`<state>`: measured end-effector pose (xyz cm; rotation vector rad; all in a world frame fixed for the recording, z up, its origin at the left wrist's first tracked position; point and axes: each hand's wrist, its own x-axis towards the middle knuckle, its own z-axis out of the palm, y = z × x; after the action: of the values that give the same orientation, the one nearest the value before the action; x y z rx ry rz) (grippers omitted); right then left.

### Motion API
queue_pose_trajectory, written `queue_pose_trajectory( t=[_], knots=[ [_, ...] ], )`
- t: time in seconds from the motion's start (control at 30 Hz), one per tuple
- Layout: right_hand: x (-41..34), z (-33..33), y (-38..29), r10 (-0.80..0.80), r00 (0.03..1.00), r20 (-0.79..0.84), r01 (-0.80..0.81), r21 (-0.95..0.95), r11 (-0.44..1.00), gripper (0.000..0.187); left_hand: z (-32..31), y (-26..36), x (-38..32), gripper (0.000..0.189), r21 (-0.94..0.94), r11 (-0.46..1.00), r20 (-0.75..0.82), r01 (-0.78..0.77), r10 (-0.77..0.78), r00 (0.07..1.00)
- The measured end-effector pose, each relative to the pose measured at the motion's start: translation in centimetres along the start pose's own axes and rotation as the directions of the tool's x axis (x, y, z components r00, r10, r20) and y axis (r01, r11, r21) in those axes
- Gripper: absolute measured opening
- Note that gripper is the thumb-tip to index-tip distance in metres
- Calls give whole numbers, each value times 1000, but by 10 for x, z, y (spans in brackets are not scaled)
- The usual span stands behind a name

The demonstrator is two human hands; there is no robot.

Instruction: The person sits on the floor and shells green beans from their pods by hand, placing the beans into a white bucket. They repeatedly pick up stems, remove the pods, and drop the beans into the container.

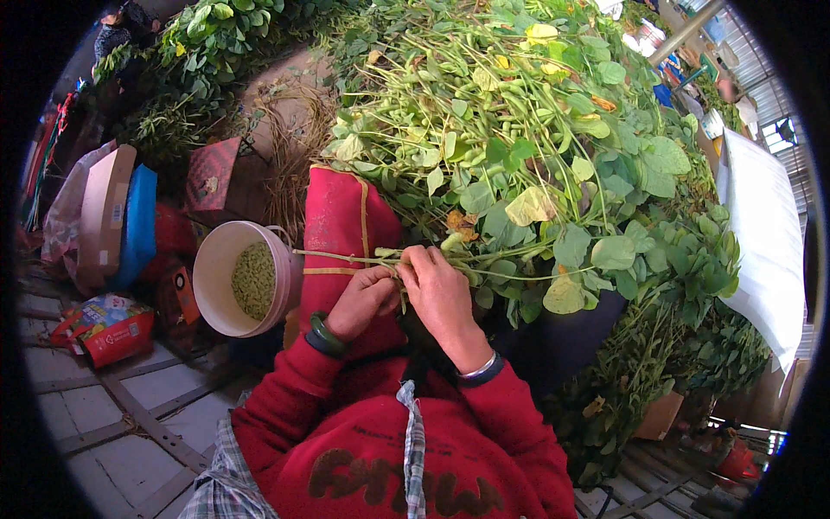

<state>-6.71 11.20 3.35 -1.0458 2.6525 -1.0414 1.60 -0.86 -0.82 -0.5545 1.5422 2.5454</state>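
Note:
A cut soybean plant [337,257] lies across my lap, its bare stem end to the left and its leaves to the right. My right hand [436,298] grips the stem. Fingertips of my left hand [364,303] meet the right fingers and pinch the same plant just below the stem. A green bit of it pokes out between the hands; the exact part pinched is hidden by my fingers. Under the stem is a red cloth [337,220] with yellow trim. Left of my left hand stands a white bucket [211,279], tilted in view, with shelled green beans [255,279] inside.
A large heap of soybean plants with pods [493,110] rises ahead and to the right. At left are a red patterned box [214,172], a cardboard piece [104,207], a blue bag [135,224] and a red printed bag [113,331]. A white sack [762,246] stands right. Another person [113,39] is far left.

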Motion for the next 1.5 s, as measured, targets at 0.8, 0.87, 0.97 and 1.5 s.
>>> queue_pose_trajectory(
  t=[0.8, 0.87, 0.97, 1.5],
  knots=[
    [-31, -21, 20, 192, 966, -172, -103, 427, 898, 13, 48, 8, -8, 30, -310, 914, 89, 260, -245, 966],
    [-36, -20, 20, 120, 975, -189, -62, 290, 955, 14, 53, 4, -4, 31, -414, 865, 69, 283, -280, 958],
    [-41, -21, 18, 70, 976, -204, -28, 203, 979, 15, 51, -12, 1, 31, -406, 883, 106, 237, -212, 972],
    [-55, -27, 18, 312, 923, 225, -363, 245, 899, 11, 57, -12, 11, 10, -148, 989, -83, 13, -26, 996]
  ],
)
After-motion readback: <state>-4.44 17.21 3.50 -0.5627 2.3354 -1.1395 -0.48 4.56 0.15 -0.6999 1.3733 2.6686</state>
